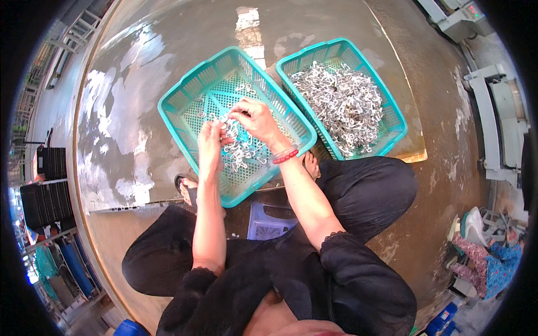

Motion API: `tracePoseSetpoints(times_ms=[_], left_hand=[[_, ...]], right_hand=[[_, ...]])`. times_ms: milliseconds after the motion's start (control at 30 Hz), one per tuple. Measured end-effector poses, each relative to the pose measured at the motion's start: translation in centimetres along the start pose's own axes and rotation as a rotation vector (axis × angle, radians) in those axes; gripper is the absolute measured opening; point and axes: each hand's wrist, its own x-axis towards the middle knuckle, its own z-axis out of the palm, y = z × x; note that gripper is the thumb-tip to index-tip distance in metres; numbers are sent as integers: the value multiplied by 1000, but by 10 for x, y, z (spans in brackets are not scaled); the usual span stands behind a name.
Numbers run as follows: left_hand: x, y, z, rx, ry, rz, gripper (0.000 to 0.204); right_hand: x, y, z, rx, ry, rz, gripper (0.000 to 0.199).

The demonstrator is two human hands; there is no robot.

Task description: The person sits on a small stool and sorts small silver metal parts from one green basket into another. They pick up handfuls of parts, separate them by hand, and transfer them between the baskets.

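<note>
Above the near basket (pixel 185 120), well inside its rim, both hands (pixel 235 126) pinching metal clips (pixel 241 154).

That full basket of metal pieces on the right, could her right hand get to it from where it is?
Probably yes. The right hand works in the near-empty basket, and the full basket sits right beside it, open-topped, with nothing lying between them.
</note>
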Motion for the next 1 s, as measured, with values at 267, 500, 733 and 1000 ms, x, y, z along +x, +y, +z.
tracePoseSetpoints(times_ms=[267,500,733,1000], left_hand=[[10,-10,-18,482,196,363,26],[24,12,-18,424,124,186,51],[49,-41,-19,328,-27,46,35],[66,-52,-72,270,227,80,32]], right_hand=[[-8,29,12,-116,117,-319,11],[-19,28,5,34,6,186,17],[-21,49,39,1097,193,652,37],[-37,67,18,994,264,728,25]])
